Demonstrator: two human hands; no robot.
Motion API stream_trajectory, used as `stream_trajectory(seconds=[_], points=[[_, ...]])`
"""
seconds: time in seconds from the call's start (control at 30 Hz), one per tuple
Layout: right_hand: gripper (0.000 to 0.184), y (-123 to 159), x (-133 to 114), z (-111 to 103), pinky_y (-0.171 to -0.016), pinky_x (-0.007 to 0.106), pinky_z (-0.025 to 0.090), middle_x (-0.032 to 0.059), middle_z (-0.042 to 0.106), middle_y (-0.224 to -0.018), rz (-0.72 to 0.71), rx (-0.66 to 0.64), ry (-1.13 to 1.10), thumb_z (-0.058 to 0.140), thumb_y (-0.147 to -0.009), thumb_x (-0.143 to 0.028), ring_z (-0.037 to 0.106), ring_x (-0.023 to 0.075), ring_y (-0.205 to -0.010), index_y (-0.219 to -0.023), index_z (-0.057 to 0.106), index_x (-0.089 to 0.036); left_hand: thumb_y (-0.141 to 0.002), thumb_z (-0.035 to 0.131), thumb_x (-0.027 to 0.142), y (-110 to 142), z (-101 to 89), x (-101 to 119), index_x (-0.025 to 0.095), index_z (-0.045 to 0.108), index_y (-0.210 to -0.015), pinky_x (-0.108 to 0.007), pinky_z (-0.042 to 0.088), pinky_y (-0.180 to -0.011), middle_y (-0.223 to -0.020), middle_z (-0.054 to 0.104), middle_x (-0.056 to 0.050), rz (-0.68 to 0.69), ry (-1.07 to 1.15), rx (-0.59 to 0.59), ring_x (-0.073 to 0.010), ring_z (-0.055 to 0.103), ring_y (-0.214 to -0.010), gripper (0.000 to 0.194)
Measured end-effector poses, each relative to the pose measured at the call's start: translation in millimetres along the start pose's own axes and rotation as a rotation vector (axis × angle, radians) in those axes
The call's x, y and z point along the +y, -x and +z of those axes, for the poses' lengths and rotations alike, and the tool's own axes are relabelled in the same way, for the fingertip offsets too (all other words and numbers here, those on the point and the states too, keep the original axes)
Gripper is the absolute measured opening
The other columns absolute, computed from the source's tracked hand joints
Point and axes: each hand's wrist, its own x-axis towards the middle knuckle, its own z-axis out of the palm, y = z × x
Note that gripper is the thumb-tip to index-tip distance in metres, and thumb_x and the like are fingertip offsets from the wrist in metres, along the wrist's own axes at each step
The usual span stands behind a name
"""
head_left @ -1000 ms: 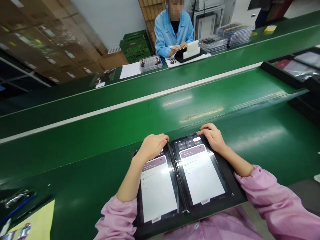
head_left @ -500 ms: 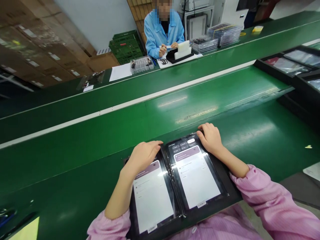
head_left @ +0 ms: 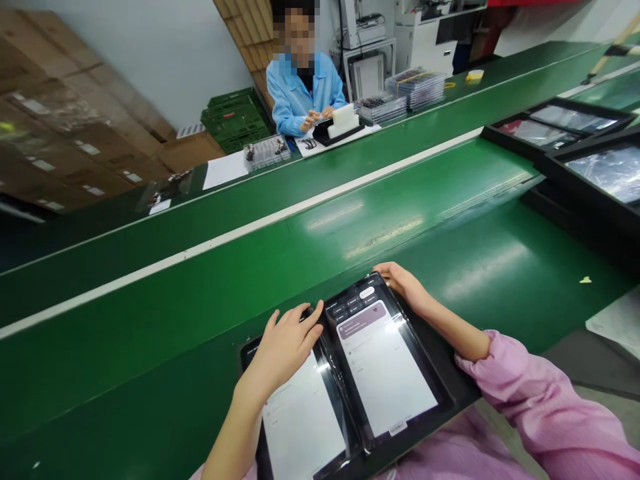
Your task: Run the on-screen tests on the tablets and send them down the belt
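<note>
Two tablets with lit screens lie side by side in a black tray (head_left: 463,395) at the near edge of the green bench. My left hand (head_left: 283,343) is over the top of the left tablet (head_left: 303,427), its fingers spread, the index finger reaching the gap between the tablets. It hides much of that screen. At the top right corner of the right tablet (head_left: 390,373), my right hand (head_left: 403,285) has its fingers curled round the edge; some fingertips are hidden behind it. Both screens show a pale page below a purple panel, the left panel mostly covered.
Across the green conveyor (head_left: 280,233), a co-worker in a blue jacket (head_left: 305,90) handles a device by a white stand (head_left: 344,122). Black trays (head_left: 550,157) with wrapped items are stacked at right. Clear plastic trays (head_left: 415,87), green crates (head_left: 235,120) and cartons (head_left: 75,120) stand farther back.
My left hand's fingers have spread and shifted towards the gap between the tablets. My right hand has moved left and curled round the right tablet's corner. The view has shifted.
</note>
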Motion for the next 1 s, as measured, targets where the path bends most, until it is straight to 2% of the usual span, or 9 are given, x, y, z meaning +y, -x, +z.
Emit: stream_trajectory(seconds=[0.07,0.13,0.2,0.3,0.47,0.63,0.8,0.9,1.0], points=[[0.065,-3.0,2.3,1.3,-0.093,0.044,0.051,0.0105,0.066,-0.101,0.066,-0.074,-0.284,0.030,-0.095,-0.075,0.063,0.0274,-0.103,-0.110,0.061,-0.020,-0.102,0.024,0.042,0.2,-0.2,-3.6,0.029,0.043,-0.149,-0.064,0.028,-0.113,-0.145,0.054,-0.012,-0.008,-0.005,-0.009,-0.0318,0.050,-0.133,0.053],[0.069,-5.0,3.2,1.8,-0.094,0.045,0.051,0.0125,0.066,-0.108,0.093,-0.081,-0.345,0.033,-0.091,-0.080,0.062,0.0285,-0.107,-0.108,0.062,-0.020,-0.101,0.025,0.042,-1.5,0.5,-9.3,0.031,0.043,-0.149,-0.064,0.029,-0.113,-0.145,0.054,-0.011,-0.007,0.004,-0.024,-0.0314,0.050,-0.134,0.052],[0.071,-5.3,1.2,0.0,-0.095,0.045,0.051,0.0140,0.061,-0.120,0.049,0.006,-0.211,0.032,-0.090,-0.082,0.060,0.0286,-0.111,-0.100,0.064,-0.020,-0.101,0.025,0.045,-4.9,1.4,-17.4,0.033,0.044,-0.148,-0.062,0.030,-0.114,-0.146,0.054,-0.008,0.011,0.057,-0.026,-0.0302,0.048,-0.136,0.052],[0.067,-1.2,-7.5,-5.1,-0.104,0.048,0.043,0.0134,0.055,-0.128,-0.167,0.109,0.203,0.026,-0.097,-0.072,0.054,0.0287,-0.119,-0.100,0.068,-0.020,-0.100,0.026,0.047,-10.7,1.5,-32.7,0.032,0.047,-0.147,-0.050,0.039,-0.112,-0.148,0.051,-0.003,0.048,0.218,-0.016,-0.0268,0.048,-0.137,0.053],[0.047,7.2,-17.5,-7.4,-0.114,0.057,0.017,0.0065,0.054,-0.133,-0.452,0.048,0.812,0.032,-0.102,-0.040,0.042,0.0308,-0.128,-0.091,0.076,-0.028,-0.096,0.035,0.040,-14.7,-2.6,-49.9,0.031,0.037,-0.152,-0.038,0.049,-0.102,-0.146,0.053,0.000,0.070,0.362,-0.100,-0.0247,0.059,-0.127,0.056],[0.042,5.3,-11.1,-8.3,-0.110,0.058,0.023,0.0067,0.051,-0.136,-0.481,-0.019,0.884,0.038,-0.099,-0.031,0.041,0.0325,-0.126,-0.089,0.079,-0.030,-0.095,0.037,0.033,-13.8,-6.6,-51.9,0.031,0.030,-0.155,-0.037,0.045,-0.106,-0.150,0.048,0.001,0.063,0.394,-0.106,-0.0239,0.053,-0.133,0.060],[0.042,1.6,-12.0,-20.0,-0.107,0.054,0.033,0.0115,0.050,-0.134,-0.304,-0.080,0.729,0.038,-0.101,-0.045,0.042,0.0329,-0.128,-0.132,0.059,-0.027,-0.098,0.041,0.038,-2.0,-10.8,-62.6,0.033,0.013,-0.158,-0.039,0.039,-0.111,-0.157,0.036,-0.001,0.144,0.399,-0.174,-0.0251,0.049,-0.136,0.067],[0.077,1.1,-11.3,-23.7,-0.111,0.058,0.028,0.0150,0.043,-0.143,-0.191,-0.304,0.672,0.059,-0.089,-0.061,0.036,0.0361,-0.135,-0.152,0.031,-0.025,-0.091,0.055,0.041,5.6,-8.7,-57.9,0.031,0.001,-0.159,-0.050,0.025,-0.118,-0.162,0.023,-0.007,0.147,0.286,-0.242,-0.0300,0.035,-0.145,0.087],[0.120,2.3,-9.0,-24.4,-0.116,0.065,0.010,0.0195,0.031,-0.152,-0.201,-0.479,0.709,0.082,-0.066,-0.062,0.024,0.0421,-0.143,-0.156,0.015,-0.022,-0.079,0.074,0.040,7.7,-5.0,-40.0,0.029,-0.012,-0.157,-0.057,0.013,-0.120,-0.163,0.014,-0.014,0.109,0.177,-0.252,-0.0308,0.019,-0.151,0.116]])
